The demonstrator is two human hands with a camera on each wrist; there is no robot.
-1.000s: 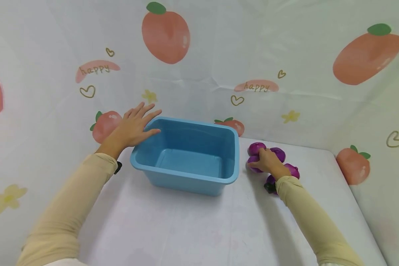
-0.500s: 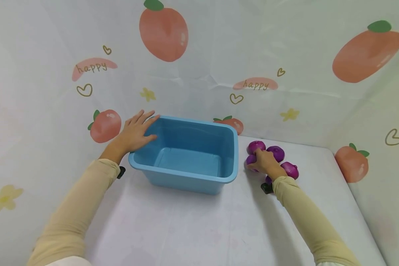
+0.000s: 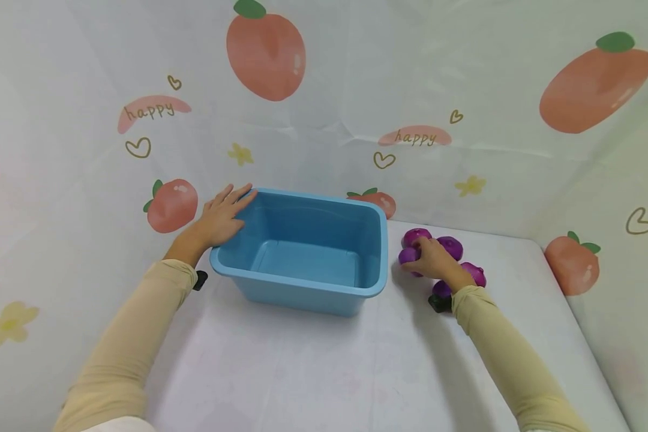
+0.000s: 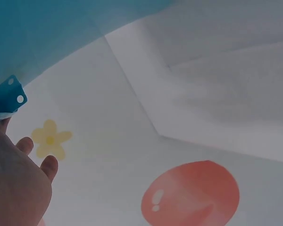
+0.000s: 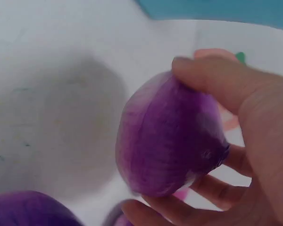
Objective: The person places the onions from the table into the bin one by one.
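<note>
A blue plastic tub [image 3: 299, 287] stands on the white table. My left hand [image 3: 218, 222] lies at the tub's left rim near the far corner, its fingers loosely extended. The left wrist view shows that hand [image 4: 19, 179] beside the blue wall. To the right of the tub, my right hand [image 3: 433, 261] grips a purple onion [image 5: 167, 141] between thumb and fingers. In the right wrist view a shadow lies beside it on the cloth. Around this hand are several more onions, among them a magenta one [image 3: 417, 234] behind and a dark purple one [image 3: 451, 246].
Another magenta onion [image 3: 475, 273] lies right of my right wrist. Partly hidden by that wrist is a further purple onion [image 3: 441, 288]. A printed white cloth [image 3: 324, 150] hangs behind the table. White cloth [image 3: 302, 372] covers the tabletop in front of the tub.
My left hand has lowered onto the tub's left rim, its fingers less spread. My right hand, at nearly the same spot, has closed its fingers round the front left onion.
</note>
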